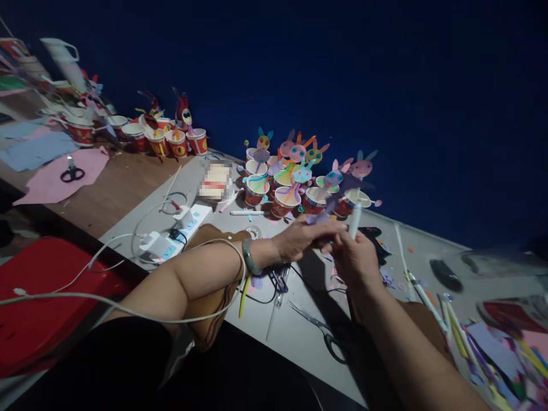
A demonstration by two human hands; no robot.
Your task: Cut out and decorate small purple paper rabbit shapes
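My left hand, with a jade-coloured bangle at the wrist, is closed in a pinch on a purple paper cut-out. Motion blur smears the cut-out's outline. Touching it at the fingertips, my right hand is closed around a slim white stick, pen-like, pointing up. Just beyond both hands stand several red-and-white paper cups with paper rabbit-like figures rising out of them. Below the hands, scissors with black handles lie on the grey table.
A white power strip with plugs and a loose cable lies left, the cable crossing my left arm. More cups, pink paper and small scissors occupy the brown table. A red stool stands left; coloured strips lie right.
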